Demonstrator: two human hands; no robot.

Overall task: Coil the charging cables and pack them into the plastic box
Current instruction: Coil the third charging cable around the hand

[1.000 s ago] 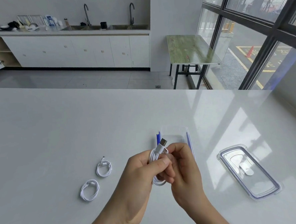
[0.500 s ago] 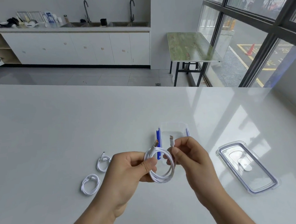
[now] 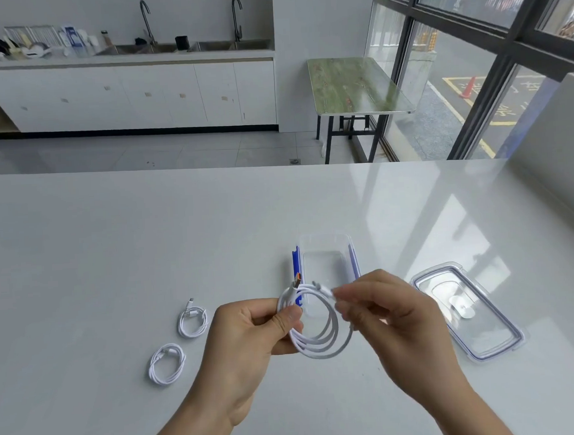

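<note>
cable (image 3: 320, 333): coiled, held above the desk (image 3: 113, 261), just before the open plastic box (image 3: 326, 243).
left hand (image 3: 249, 334): you pinch the loops together.
right hand (image 3: 385, 308): you pinch the loose end; tuck it in snugly.

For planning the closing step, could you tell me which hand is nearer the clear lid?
Right. The right hand is just left of the lid; the left hand is farther left.

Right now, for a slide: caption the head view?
Left hand and right hand hold a coiled cable near the plastic box.
</note>
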